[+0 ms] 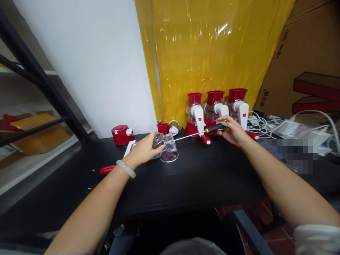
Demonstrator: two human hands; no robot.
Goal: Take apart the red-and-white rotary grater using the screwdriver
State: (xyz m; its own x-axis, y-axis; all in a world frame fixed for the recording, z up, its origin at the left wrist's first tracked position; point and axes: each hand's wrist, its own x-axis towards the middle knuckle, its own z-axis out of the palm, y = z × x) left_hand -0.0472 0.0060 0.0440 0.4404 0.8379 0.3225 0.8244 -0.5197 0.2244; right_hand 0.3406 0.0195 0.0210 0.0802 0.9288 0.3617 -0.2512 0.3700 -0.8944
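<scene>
My left hand (145, 148) is wrapped round a clear plastic housing (170, 150) that lies on the black table. In my right hand (231, 131) is a screwdriver (190, 136) with a black and yellow handle, its long shaft pointing left with the tip at the housing. Beside my left wrist lies a white crank with a red handle (107, 169), partly hidden by that hand. A red base (122, 135) with a white knob sits farther left. Behind the housing are a red hopper piece (162, 128) and a metal drum (173, 126).
Three red and white rotary graters (194, 117) stand at the table's back, right of centre. White cables and adapters (289, 129) lie at the right. A shelf rack (39, 85) is on the left, a cardboard box (305, 63) at the back right. Small scraps lie on the black table (159, 193).
</scene>
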